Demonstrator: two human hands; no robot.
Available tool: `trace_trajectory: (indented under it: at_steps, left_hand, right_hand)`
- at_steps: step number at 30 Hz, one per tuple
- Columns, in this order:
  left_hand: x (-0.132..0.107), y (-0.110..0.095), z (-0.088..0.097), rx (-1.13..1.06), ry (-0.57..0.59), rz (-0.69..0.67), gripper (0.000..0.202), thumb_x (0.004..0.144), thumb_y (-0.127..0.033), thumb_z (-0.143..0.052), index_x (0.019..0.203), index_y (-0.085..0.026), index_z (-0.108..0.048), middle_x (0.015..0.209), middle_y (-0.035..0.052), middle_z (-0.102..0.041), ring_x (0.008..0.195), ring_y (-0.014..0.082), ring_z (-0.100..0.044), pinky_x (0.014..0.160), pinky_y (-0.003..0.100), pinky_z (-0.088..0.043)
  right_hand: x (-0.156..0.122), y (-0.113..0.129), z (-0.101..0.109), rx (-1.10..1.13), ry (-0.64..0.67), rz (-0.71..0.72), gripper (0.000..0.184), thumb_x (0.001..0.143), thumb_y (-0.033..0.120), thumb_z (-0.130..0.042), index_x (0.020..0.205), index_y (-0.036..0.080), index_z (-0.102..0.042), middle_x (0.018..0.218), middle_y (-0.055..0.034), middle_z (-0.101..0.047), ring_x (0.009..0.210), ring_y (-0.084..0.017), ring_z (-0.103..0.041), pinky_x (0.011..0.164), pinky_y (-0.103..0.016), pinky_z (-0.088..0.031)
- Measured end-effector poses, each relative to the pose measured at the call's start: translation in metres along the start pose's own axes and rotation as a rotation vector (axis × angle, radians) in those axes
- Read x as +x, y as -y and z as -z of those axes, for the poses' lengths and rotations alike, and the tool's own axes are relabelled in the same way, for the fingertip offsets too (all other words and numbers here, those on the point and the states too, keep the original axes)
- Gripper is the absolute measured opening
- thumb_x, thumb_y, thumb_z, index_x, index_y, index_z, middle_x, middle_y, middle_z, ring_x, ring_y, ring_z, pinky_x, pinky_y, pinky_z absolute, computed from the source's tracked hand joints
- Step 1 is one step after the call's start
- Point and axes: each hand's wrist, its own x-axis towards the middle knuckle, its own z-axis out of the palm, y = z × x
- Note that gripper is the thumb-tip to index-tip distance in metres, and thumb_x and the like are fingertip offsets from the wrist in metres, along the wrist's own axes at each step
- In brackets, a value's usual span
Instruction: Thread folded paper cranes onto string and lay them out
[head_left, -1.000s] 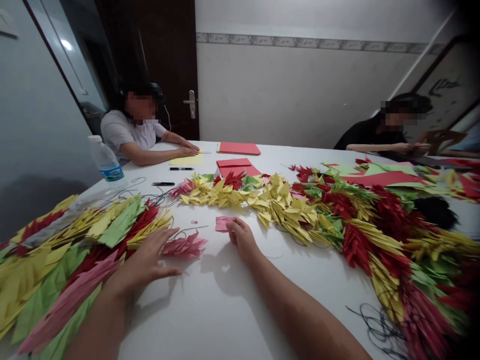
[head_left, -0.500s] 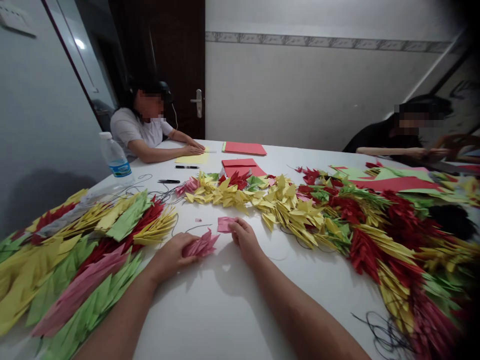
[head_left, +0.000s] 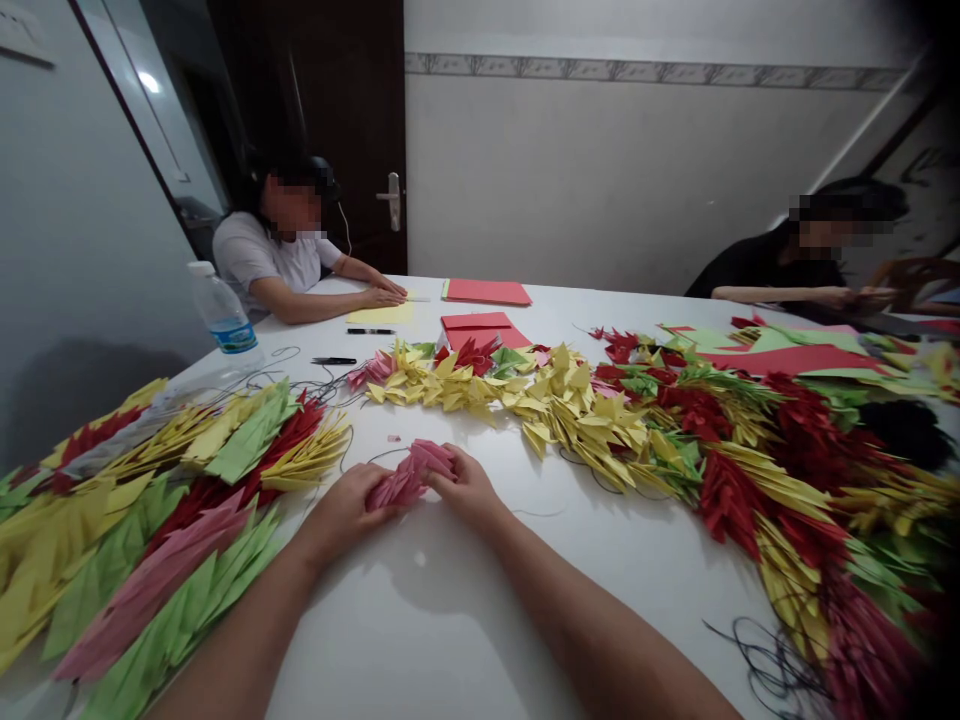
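Your left hand (head_left: 346, 503) and right hand (head_left: 469, 490) were close together near the middle of the white surface (head_left: 420, 610), with a pink folded-paper bundle (head_left: 410, 476) held between them. Your left grip was closed around the bundle's lower end, with the fingers curled against the paper. Your right grip pinched its upper end between the thumb and fingers. The bundle sat just above the surface, and neither hand was spread.

Just left of your left hand lay a broad heap of yellow, green, red and pink folded-paper strands (head_left: 161, 510). Beyond your hands, a long band of yellow, red and green folded paper (head_left: 570, 410) ran across the surface and widened toward the right. A small pink paper scrap (head_left: 393, 438) lay just above the bundle, and loose black thread (head_left: 772, 660) lay at the lower right.

Farther off stood a plastic water bottle (head_left: 223, 315), with red paper sheets (head_left: 484, 292) and a yellow paper sheet (head_left: 381, 313) nearby. A co-worker in a white shirt (head_left: 259, 265) had both hands on that yellow sheet. At the right, another co-worker in a black top (head_left: 780, 270) had both hands together at the table's far edge.
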Motion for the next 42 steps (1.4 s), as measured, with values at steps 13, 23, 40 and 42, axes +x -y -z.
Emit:
trace_trajectory:
  at_steps: [13,23,40,42]
  left_hand:
    - [0.002,-0.005,-0.002,0.091,-0.065,0.046,0.030,0.077,-0.045,-0.050,0.087,-0.018,-0.056,0.088,0.0056,-0.060,0.085,0.0194,-0.053,0.076,0.030,-0.041]
    - [0.001,-0.007,-0.003,0.073,-0.084,0.059,0.033,0.075,-0.048,-0.051,0.088,-0.018,-0.057,0.087,0.0046,-0.060,0.085,0.0197,-0.053,0.076,0.030,-0.041]
    - [0.004,-0.003,-0.013,0.049,-0.156,0.054,0.037,0.084,-0.043,-0.040,0.108,-0.016,-0.052,0.104,0.0079,-0.060,0.098,0.0215,-0.053,0.088,0.037,-0.039]
    - [0.003,-0.002,-0.012,0.031,-0.142,0.056,0.037,0.087,-0.042,-0.036,0.108,-0.017,-0.052,0.104,0.0071,-0.060,0.098,0.0206,-0.053,0.088,0.036,-0.040]
  right_hand:
    - [-0.001,0.007,-0.008,0.145,-0.179,-0.131,0.006,0.059,0.022,-0.050,0.057,0.019,-0.046,0.051,0.0053,-0.046,0.053,-0.011,-0.039,0.053,-0.023,-0.031]
    - [-0.001,0.006,-0.009,0.095,-0.109,-0.182,0.011,0.059,0.022,-0.051,0.053,0.019,-0.042,0.046,0.0070,-0.040,0.049,-0.009,-0.035,0.050,-0.023,-0.027]
    - [0.002,-0.005,-0.009,-0.094,0.008,-0.146,0.013,0.064,0.028,-0.054,0.059,0.018,-0.046,0.049,0.0061,-0.042,0.050,-0.009,-0.039,0.049,-0.022,-0.027]
    - [0.002,-0.003,-0.007,0.036,0.011,-0.164,0.018,0.065,0.034,-0.054,0.063,0.018,-0.046,0.048,0.0066,-0.042,0.047,-0.008,-0.037,0.048,-0.022,-0.026]
